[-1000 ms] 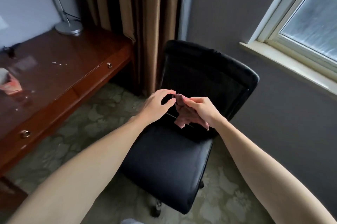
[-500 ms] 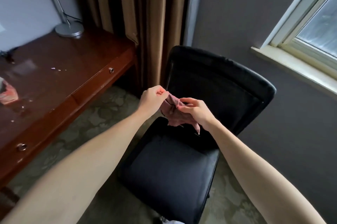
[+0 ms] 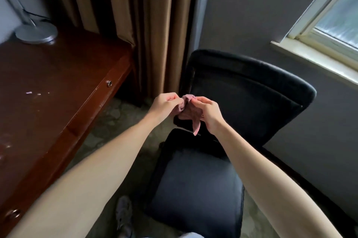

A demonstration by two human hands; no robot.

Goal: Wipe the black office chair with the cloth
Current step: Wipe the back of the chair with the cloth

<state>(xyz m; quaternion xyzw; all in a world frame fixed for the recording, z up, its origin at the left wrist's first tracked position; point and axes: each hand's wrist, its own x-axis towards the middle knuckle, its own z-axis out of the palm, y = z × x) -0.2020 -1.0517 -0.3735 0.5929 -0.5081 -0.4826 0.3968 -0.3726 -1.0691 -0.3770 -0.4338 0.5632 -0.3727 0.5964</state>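
Both hands meet at the centre of the frame, holding the cloth (image 3: 188, 110) in the air just in front of the chair (image 3: 248, 100). The left hand (image 3: 164, 105) pinches the cloth's upper edge with curled fingers. The right hand (image 3: 208, 113) pinches the other side between thumb and fingers, and a loose tail hangs below. The cloth looks small, thin and limp, so it probably wipes best bunched into a pad under one palm. The chair fills the lower centre and right, its seat (image 3: 197, 189) smooth and padded. It likely turns under pressure, so a free hand on the top of the backrest should steady it.
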